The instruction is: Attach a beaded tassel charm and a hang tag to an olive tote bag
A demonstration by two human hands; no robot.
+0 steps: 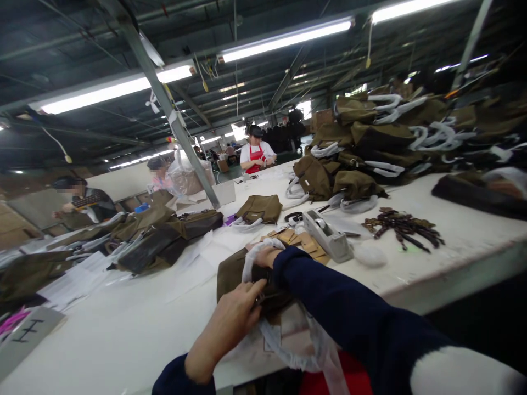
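Observation:
An olive-brown handbag [231, 274] with white-wrapped handles lies on the white table in front of me. My left hand [236, 312] is closed on the near edge of its opening, its fingertips by a small metal piece. My right hand [267, 257] reaches over the bag under one wrapped handle [249, 266], its fingers hidden by the handle and bag. The other wrapped handle [288, 354] loops down toward me. Just beyond the bag are tan cards [310, 245] and a grey tape dispenser [328, 236].
Olive handbags are heaped at the right [362, 137] and left [152, 241]. A single bag [259, 208] lies ahead. Dark brown straps [405, 226] lie to the right. A metal post [181, 126] rises at the table. A person in a red apron [256, 155] stands across; others are left.

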